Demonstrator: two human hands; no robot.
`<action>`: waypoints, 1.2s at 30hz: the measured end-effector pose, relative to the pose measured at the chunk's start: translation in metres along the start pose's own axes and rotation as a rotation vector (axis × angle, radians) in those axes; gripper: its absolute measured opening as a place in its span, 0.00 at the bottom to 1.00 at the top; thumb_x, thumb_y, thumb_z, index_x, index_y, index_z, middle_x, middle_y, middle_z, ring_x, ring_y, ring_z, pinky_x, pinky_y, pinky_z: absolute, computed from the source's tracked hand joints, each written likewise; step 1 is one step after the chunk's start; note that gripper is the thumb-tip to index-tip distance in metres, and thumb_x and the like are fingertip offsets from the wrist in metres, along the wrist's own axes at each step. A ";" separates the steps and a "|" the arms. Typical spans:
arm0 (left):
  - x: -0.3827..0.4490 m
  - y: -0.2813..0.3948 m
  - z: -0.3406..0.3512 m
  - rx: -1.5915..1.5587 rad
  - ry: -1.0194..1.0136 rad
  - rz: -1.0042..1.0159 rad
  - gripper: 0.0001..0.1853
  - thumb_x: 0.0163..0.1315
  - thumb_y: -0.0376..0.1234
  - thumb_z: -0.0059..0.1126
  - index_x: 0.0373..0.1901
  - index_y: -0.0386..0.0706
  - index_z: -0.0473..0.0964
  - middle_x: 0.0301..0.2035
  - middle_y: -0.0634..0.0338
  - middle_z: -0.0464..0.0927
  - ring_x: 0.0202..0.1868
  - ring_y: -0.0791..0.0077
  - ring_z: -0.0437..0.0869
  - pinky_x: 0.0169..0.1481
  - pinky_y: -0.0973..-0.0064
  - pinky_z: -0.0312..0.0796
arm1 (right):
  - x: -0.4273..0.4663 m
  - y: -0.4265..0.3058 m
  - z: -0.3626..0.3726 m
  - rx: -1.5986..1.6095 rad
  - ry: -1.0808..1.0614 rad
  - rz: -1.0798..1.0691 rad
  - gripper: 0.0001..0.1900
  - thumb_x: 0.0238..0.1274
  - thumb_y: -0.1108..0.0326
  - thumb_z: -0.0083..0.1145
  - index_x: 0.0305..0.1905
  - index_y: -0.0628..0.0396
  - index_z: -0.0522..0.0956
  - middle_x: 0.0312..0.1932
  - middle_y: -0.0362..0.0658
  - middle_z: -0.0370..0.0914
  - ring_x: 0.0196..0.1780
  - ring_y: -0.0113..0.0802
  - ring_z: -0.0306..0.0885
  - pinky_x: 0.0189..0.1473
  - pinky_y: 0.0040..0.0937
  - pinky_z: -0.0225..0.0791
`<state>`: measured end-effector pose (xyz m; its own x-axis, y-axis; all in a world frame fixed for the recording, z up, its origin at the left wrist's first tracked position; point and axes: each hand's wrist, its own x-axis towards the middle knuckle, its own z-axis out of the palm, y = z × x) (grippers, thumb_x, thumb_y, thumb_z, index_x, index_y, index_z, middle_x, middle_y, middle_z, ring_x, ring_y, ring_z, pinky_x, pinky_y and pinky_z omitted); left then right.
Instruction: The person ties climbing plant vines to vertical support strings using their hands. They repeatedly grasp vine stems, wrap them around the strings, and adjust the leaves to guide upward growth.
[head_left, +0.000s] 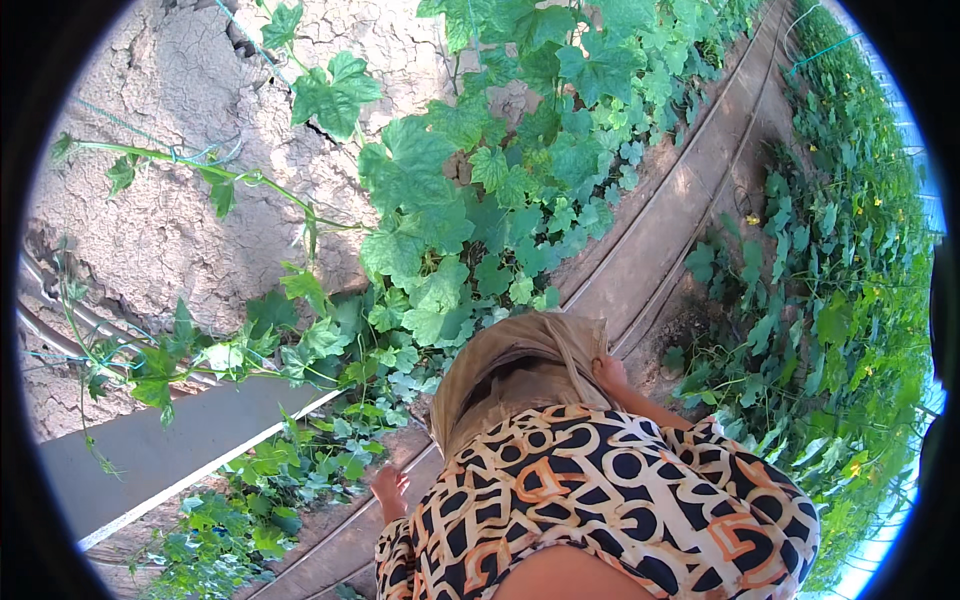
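Observation:
A brown cloth bag (517, 390) hangs at the front of my body, its mouth sagging into a dark fold. My right hand (611, 373) grips the bag's right edge. My left hand (390, 486) is held low on the left, its fingers loosely curled and apart, with nothing seen in them. Below it runs the dirt path (330, 536). Leafy cucurbit vines (420, 225) grow in front of me and to the left, close to the bag. The patterned sleeves of my top cover both upper arms.
Thin hoses (679, 169) run along the path. A dense vine row with yellow flowers (847, 300) lines the right. At left are a cracked mud surface (187, 247), a grey flat beam (187, 435), and a vine stem (281, 193) tied with blue-green twine (202, 156).

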<state>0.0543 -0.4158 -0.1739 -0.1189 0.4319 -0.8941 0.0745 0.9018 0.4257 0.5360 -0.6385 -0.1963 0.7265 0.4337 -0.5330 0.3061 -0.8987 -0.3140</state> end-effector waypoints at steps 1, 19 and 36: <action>-0.008 -0.002 -0.003 -0.132 -0.087 -0.063 0.06 0.53 0.32 0.47 0.23 0.40 0.69 0.19 0.58 0.73 0.18 0.69 0.76 0.20 0.75 0.70 | 0.011 -0.006 -0.014 -0.021 -0.005 0.007 0.13 0.51 0.61 0.44 0.34 0.56 0.77 0.31 0.57 0.75 0.36 0.54 0.74 0.39 0.47 0.67; -0.118 -0.047 0.273 0.144 0.360 0.107 0.09 0.50 0.25 0.49 0.35 0.35 0.72 0.22 0.55 0.75 0.21 0.70 0.78 0.20 0.76 0.71 | 0.194 0.125 -0.129 -0.108 -0.284 -0.274 0.08 0.52 0.66 0.47 0.32 0.56 0.75 0.28 0.56 0.74 0.33 0.55 0.73 0.34 0.48 0.67; -0.191 0.327 0.331 -0.176 0.372 1.500 0.10 0.54 0.19 0.41 0.35 0.31 0.73 0.32 0.54 0.75 0.33 0.70 0.78 0.42 0.78 0.70 | 0.207 0.041 -0.120 -0.082 -0.242 -0.486 0.12 0.49 0.62 0.46 0.28 0.59 0.78 0.27 0.56 0.75 0.34 0.53 0.74 0.38 0.44 0.66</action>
<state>0.4287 -0.2085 0.0896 -0.2768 0.8631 0.4224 0.2364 -0.3649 0.9005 0.7726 -0.5937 -0.2251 0.3302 0.7943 -0.5100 0.6257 -0.5887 -0.5118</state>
